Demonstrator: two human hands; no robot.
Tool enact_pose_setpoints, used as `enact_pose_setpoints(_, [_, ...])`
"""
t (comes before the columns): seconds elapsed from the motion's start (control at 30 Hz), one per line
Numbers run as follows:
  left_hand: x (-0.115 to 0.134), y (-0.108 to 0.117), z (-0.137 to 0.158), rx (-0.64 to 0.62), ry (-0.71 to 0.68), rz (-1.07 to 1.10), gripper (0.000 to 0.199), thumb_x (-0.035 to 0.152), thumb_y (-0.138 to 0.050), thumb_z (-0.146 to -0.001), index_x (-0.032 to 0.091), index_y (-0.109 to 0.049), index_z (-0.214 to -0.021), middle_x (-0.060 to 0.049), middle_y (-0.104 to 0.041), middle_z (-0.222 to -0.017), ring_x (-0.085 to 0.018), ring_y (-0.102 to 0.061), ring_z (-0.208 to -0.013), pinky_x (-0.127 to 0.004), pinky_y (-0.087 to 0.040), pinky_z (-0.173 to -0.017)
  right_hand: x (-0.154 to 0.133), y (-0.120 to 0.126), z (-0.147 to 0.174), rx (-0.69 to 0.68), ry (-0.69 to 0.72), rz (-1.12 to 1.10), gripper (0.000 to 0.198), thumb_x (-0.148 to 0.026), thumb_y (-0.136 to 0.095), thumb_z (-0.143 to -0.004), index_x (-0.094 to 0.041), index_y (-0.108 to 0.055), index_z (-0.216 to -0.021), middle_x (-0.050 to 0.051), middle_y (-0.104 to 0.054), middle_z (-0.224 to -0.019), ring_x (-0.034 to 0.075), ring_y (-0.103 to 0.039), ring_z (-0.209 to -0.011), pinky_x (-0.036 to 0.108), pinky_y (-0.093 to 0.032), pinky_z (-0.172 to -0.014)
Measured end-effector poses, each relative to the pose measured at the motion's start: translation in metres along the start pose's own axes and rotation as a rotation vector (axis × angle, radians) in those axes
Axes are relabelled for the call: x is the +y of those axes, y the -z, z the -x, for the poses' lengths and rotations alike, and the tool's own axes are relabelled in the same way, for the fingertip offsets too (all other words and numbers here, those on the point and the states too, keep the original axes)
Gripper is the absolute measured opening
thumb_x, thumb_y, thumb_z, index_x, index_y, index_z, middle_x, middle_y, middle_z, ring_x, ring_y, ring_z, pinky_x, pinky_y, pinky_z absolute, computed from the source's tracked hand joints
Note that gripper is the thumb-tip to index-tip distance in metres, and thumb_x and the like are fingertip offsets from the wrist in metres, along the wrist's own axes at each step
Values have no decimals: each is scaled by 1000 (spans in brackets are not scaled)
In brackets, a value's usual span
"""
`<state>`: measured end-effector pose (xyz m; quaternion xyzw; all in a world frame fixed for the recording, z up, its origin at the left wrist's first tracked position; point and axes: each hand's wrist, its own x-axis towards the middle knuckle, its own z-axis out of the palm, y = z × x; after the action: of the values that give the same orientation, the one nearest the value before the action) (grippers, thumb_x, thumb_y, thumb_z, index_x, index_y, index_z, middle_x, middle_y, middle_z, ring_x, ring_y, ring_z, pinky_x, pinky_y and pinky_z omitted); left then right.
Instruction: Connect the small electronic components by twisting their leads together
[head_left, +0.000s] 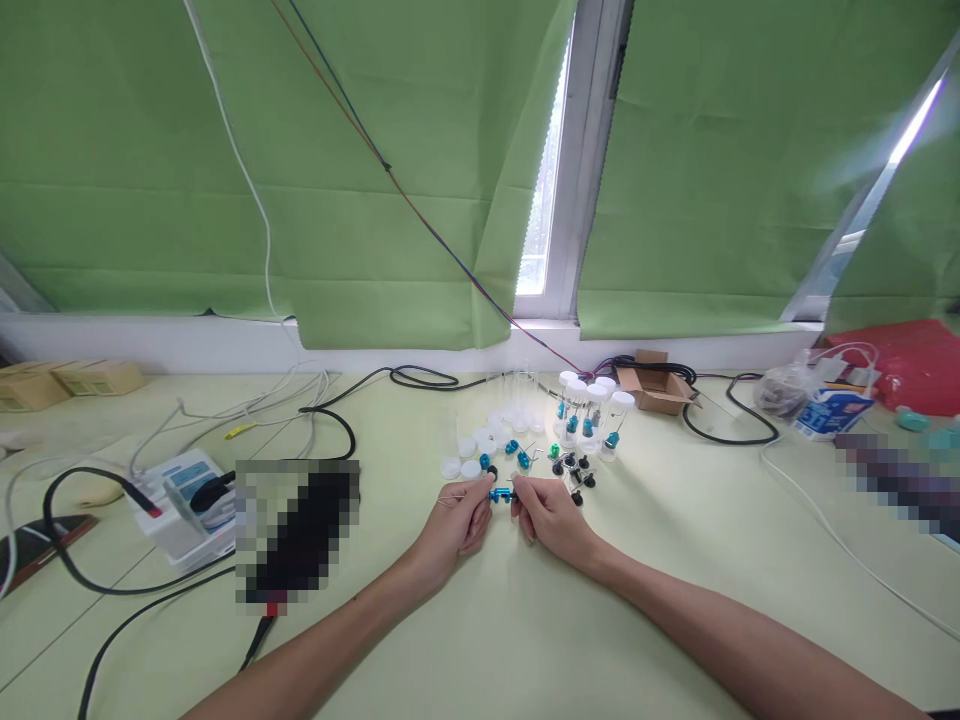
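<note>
Left hand: thumb and forefinger brought together, pinching the left end of a small blue part; the remaining fingers curl inward beneath; a thin wire shows against this hand, its hold unclear. Right hand: thumb and forefinger likewise pressed close at the right end of the blue part; something dark shows at that grip, and whether it is a separate piece cannot be told; the other fingers are folded under. Both hands meet low over the table, near the centre of the view, knuckles outward; the left forearm comes in from the lower left, the right forearm from the lower right, the two converging at the part. The blue part lies crosswise between the fingertips, its middle exposed in the gap; just beyond it are black pieces, a green piece and loose blue pieces; white caps stand beyond the left hand; capped tubes stand upright beyond the right hand, with blue items inside; an open box sits behind the tubes; a power strip with cables lies well apart on the left.
</note>
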<state>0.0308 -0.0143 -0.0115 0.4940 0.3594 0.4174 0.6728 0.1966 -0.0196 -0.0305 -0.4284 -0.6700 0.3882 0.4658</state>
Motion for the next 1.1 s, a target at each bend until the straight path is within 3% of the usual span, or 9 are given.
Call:
enact_pose_setpoints(0.6, [-1, 0, -2, 17, -13, 30, 54, 54, -59, -84, 19, -36, -50, 7, -32, -40, -4, -20, -33, -22, -13, -36, -5, -2, 2, -13, -44, -15, 63, -62, -33, -95, -19, -51, -53, -4, -41, -35, 10, -41, -33, 22, -36, -44])
enact_pose_setpoints(0.77, [1, 2, -2, 29, -30, 51, 53, 51, -59, -85, 18, -36, -51, 7, -32, -40, -4, -21, -34, -22, -15, -36, -8, 1, 1, 55, 29, -2, 43, -53, -39, -97, -20, -52, -73, -5, -50, -46, 10, -44, -39, 22, -37, -46])
enact_pose_setpoints(0.93, [0, 4, -2, 33, -23, 52, 53, 51, -58, -86, 18, -35, -51, 7, -32, -40, -5, -21, -34, -22, -15, -36, -9, 1, 3, -3, 27, -65, 30, -48, -44, -96, -20, -52, -99, -4, -58, -60, 9, -45, -40, 21, -37, -43])
enact_pose_setpoints(1.1, [-3, 3, -3, 23, -24, 54, 52, 50, -60, -85, 19, -36, -51, 7, -32, -40, -5, -21, -34, -22, -15, -36, -9, 1, 4, -63, 74, -80, 26, -45, -47, -95, -20, -53, -101, -5, -56, -59, 9, -45, -41, 22, -38, -45])
